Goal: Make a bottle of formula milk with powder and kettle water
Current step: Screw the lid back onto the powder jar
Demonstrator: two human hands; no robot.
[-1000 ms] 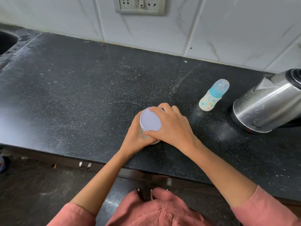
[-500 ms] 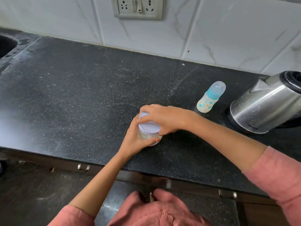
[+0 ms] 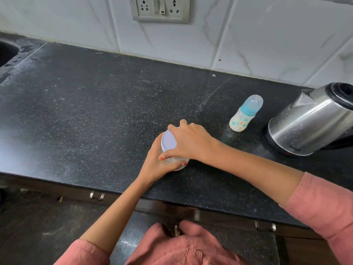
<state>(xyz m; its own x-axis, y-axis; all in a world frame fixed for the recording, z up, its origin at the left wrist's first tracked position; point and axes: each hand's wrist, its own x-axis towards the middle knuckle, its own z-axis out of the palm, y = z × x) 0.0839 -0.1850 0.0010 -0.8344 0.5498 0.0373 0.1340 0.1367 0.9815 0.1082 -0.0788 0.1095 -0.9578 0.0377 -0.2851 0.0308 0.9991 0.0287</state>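
Black speckled counter w/ white marble-tile wall, socket plate.

The left hand curled its fingers inward from below while the right hand clamped down from above.

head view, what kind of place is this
Most likely a home kitchen: a dark speckled stone countertop against a tiled wall with a socket panel, a steel electric kettle and a sink edge at far left.
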